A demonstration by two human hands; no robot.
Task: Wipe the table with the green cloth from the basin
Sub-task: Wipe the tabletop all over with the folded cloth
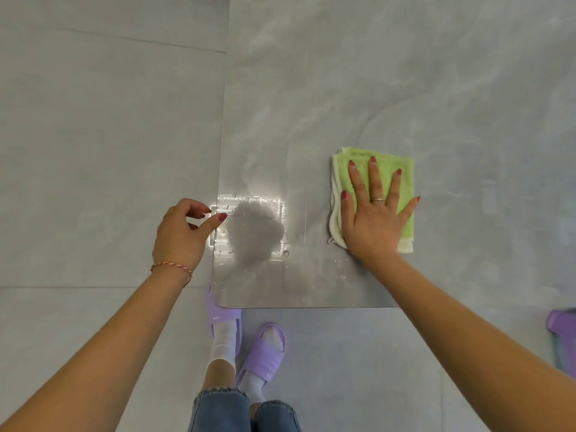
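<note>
A folded green cloth (pixel 402 179) lies flat on the glossy grey table (pixel 343 88), near its front left part. My right hand (pixel 375 216) presses down on the cloth with fingers spread wide and palm flat. My left hand (pixel 182 232) hovers at the table's left edge, fingers loosely curled, holding nothing. Wet streaks and droplets shine on the tabletop between the two hands. No basin is in view.
The table's front edge runs just ahead of my feet in purple slippers (pixel 265 353), with its rounded front left corner (pixel 218 302) nearby. Grey floor tiles (pixel 93 135) lie to the left. A purple object (pixel 562 325) shows at the right edge.
</note>
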